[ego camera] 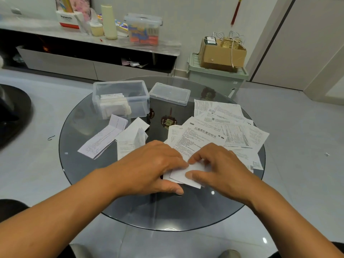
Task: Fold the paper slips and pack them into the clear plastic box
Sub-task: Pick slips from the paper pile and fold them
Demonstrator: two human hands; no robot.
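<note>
**Both hands on one slip, mid-fold**

Left hand [158,170] lies over the left part of a folded white slip [183,175], fingers bent down onto it, thumb [175,189] beside its near edge. Right hand [219,170] pinches the same slip: thumb [193,175] on top, index fingertip [192,161] curled onto the far edge. Slip sits on the glass desk [89,164], near front centre. Pile of unfolded printed slips [219,131] just behind and right of the hands. Two half-folded slips [104,138] lie left of centre. Clear plastic box [137,101] at back left, open, folded slips [113,107] stacked in its left part. Its lid [169,94] rests just right of it
</note>
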